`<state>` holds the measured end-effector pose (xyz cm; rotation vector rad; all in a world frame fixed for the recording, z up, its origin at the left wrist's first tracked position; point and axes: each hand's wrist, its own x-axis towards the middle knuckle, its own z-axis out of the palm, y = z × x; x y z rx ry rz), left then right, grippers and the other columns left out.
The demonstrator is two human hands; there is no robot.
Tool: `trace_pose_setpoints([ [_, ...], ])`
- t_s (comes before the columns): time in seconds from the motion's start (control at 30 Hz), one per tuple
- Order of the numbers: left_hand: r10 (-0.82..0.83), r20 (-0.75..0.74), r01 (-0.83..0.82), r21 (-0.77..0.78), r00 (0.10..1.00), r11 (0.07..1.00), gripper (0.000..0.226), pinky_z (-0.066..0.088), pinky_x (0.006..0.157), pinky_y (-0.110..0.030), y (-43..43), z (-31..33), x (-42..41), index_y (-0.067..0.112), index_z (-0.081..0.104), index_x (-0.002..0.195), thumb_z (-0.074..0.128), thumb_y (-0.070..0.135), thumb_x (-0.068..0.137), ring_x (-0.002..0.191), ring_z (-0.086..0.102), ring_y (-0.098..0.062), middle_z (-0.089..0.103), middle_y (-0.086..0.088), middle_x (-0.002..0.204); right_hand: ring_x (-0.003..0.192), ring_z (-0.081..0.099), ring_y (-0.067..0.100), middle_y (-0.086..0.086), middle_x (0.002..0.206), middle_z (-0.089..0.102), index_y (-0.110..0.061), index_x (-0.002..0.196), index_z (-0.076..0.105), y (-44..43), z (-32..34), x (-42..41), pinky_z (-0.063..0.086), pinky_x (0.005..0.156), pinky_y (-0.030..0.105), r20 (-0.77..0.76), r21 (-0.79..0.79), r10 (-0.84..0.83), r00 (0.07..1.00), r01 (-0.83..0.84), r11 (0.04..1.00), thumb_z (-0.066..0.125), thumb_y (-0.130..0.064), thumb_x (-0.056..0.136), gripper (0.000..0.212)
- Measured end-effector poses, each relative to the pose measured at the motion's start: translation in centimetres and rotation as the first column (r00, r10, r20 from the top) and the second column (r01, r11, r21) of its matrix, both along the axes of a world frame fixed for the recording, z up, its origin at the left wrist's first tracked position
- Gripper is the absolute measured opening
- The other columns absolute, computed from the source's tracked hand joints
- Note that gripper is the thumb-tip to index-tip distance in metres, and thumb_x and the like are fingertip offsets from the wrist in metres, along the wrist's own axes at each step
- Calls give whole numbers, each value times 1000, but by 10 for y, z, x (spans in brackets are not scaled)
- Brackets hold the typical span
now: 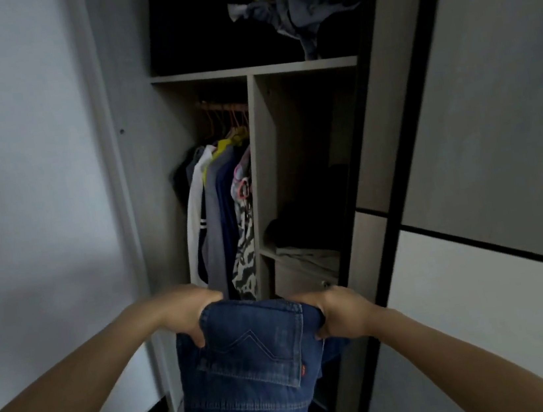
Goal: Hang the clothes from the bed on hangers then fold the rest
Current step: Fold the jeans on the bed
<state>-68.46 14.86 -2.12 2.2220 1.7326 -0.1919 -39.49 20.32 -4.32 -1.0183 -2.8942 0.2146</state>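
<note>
Folded blue jeans point(249, 364) hang in front of me, back pocket and leather patch facing up. My left hand point(187, 313) grips the top left edge of the fold, thumb on the near side. At the top right edge my right hand point(336, 315) grips the denim the same way. Both hands hold the jeans before the open wardrobe point(260, 159). Several garments point(223, 219) hang on orange hangers point(227, 118) from a rail in the left compartment.
The top shelf point(252, 70) carries a heap of yellow and blue-grey clothes point(285, 7). Folded dark and light items point(303, 246) lie on a lower right shelf. A sliding door point(483, 143) stands at the right, a pale wall point(28, 203) at the left.
</note>
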Motion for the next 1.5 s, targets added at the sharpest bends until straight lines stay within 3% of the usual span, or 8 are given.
trace_pose_setpoints([
  [0.47, -263, 321, 163, 307, 910, 938, 39, 49, 69, -26, 160, 108, -80, 29, 54, 79, 88, 20, 60, 83, 61, -9, 64, 11, 84, 120, 47, 12, -8, 128, 54, -23, 135, 48, 81, 196, -98, 35, 90, 13, 114, 76, -453, 884, 447, 891, 81, -5, 64, 81],
  [0.63, -303, 288, -156, 906, 909, 393, 35, 34, 50, -24, 158, 179, -49, 27, 56, 84, 81, 36, 62, 69, 61, -26, 65, 3, 77, 113, 56, 32, 8, 129, 59, -27, 137, 45, 50, 271, -96, 46, 88, 40, -360, 616, -623, 695, 678, 400, 71, -15, 73, 70],
  [0.73, -386, 302, -348, 936, 872, -53, 35, 40, 51, -30, 167, 166, -24, 11, 64, 96, 74, 4, 63, 66, 62, -34, 67, -11, 83, 93, 63, 37, 13, 107, 67, -12, 118, 61, 41, 256, -94, 50, 69, 39, -615, 754, -298, 730, 655, 49, 64, -5, 70, 49],
  [0.83, -459, 193, -298, 940, 867, -167, 39, 51, 65, -37, 191, 113, 13, 0, 65, 106, 56, -8, 69, 83, 66, -35, 67, -19, 102, 101, 62, 42, 22, 109, 65, 0, 109, 65, 60, 193, -85, 53, 77, 46, -685, 728, -288, 669, 616, -302, 61, 0, 74, 35],
  [0.93, -411, -33, 79, 992, 911, 97, 38, 54, 79, -40, 224, 54, 34, -1, 63, 116, 56, -3, 79, 101, 64, -36, 63, -23, 116, 138, 23, 43, 28, 148, 28, 3, 143, 28, 82, 118, -86, 17, 110, 59, -396, 701, -852, 343, 712, -39, 44, -7, 92, 54],
  [1.07, -373, -91, 312, 746, 923, 589, 80, 52, 88, -39, 246, 5, 45, 1, 55, 128, 85, 9, 54, 113, 58, -35, 55, -22, 129, 142, -2, 43, 27, 154, 0, -2, 147, -8, 102, 44, -73, -6, 113, 55, -23, 548, -972, 232, 816, 182, 49, -13, 91, 81],
  [1.27, -407, -138, 378, 706, 903, 599, 94, 32, 101, -40, 272, -2, 46, 26, -4, 151, 56, 55, 83, 135, 28, -30, 8, -9, 158, 142, 9, 40, 24, 154, 6, -5, 147, 13, 126, 70, -74, 5, 113, 56, 88, 591, -950, 300, 752, 292, 58, -21, 89, 75],
  [1.5, -416, -247, 397, 858, 875, 327, 69, 21, 111, -52, 280, 46, 71, 18, 42, 141, 70, 18, 78, 133, 38, -36, 43, -18, 143, 137, 24, 33, 11, 151, 26, -24, 150, 10, 140, 61, -60, 11, 114, 47, -182, 447, -949, 258, 881, 154, 51, -24, 92, 71],
])
